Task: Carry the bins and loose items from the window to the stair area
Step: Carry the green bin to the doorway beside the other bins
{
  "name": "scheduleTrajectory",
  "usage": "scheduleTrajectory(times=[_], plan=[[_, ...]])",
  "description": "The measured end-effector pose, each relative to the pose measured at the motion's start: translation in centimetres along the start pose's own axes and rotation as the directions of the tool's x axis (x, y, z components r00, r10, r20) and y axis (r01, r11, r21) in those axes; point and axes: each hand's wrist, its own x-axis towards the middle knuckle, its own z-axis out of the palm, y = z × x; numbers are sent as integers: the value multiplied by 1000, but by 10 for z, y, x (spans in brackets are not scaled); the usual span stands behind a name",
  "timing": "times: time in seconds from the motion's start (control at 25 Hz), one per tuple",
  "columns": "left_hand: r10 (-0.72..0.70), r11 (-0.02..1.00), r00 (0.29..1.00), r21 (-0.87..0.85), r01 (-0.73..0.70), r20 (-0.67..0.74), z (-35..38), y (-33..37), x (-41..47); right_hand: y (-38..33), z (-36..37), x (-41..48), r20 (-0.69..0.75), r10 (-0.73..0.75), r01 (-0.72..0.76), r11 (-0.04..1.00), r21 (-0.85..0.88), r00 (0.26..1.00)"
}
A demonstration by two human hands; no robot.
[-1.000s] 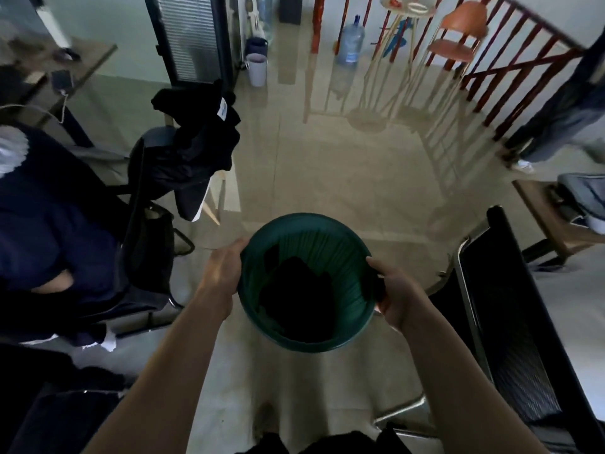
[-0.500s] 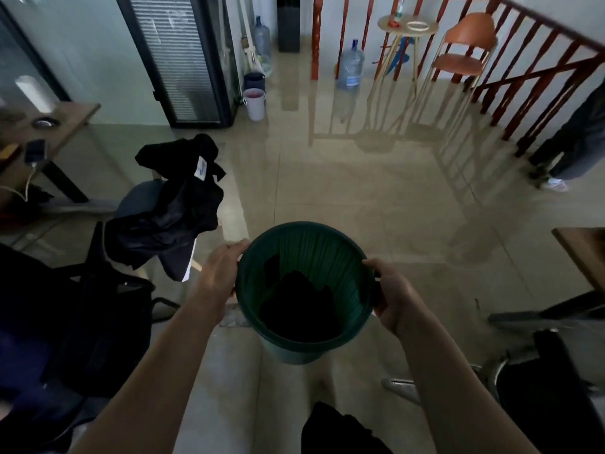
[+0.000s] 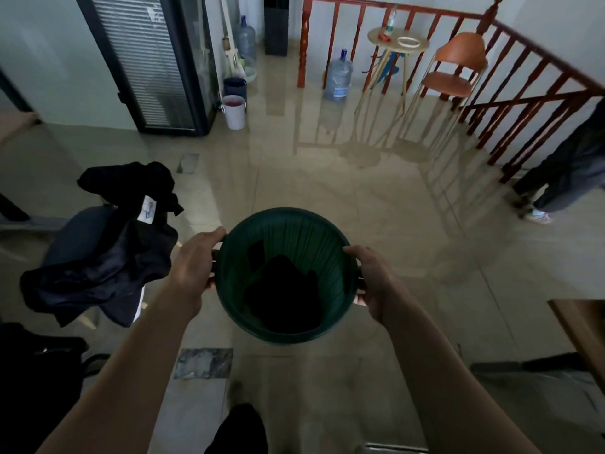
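I hold a round green bin [image 3: 311,231] in front of me above the tiled floor. My left hand [image 3: 193,267] grips its left rim and my right hand [image 3: 373,280] grips its right rim. Dark items [image 3: 281,299] lie at the bottom of the bin. The red stair railing [image 3: 510,93] runs across the far side and down the right.
A chair draped with dark clothes [image 3: 108,250] stands close on my left. A white bucket [image 3: 234,111], a dark bucket [image 3: 235,86], water jugs [image 3: 339,77], a round side table [image 3: 397,44] and an orange chair [image 3: 456,67] stand by the railing. A person [image 3: 569,172] stands at right. A wooden table edge [image 3: 582,326] is near right.
I have walked forward with the bin. The black chairs and the seated person on my left have slid out of view, and the railing area looks closer.
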Motion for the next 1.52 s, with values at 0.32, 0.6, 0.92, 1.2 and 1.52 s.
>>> scheduleTrajectory(times=[0.32, 0.6, 0.92, 1.2, 1.52], plan=[[-27, 999, 999, -32, 29, 43, 37, 81, 180, -102, 58, 146, -78, -19, 16, 999, -47, 997], [-61, 998, 996, -11, 62, 63, 51, 169, 310, -198, 117, 260, -121, -12, 7, 999, -42, 993], [-67, 997, 996, 26, 66, 63, 101, 232, 446, -276, 142, 406, -86, 6, -4, 1000, 22, 996], [-55, 997, 998, 53, 55, -10, 182, 310, 570, -374, 139, 554, -12, 20, -20, 1000, 17, 1000], [-37, 999, 996, 12, 39, -81, 236, 391, 688, -481, 161, 685, 52, -15, 16, 1000, -12, 999]])
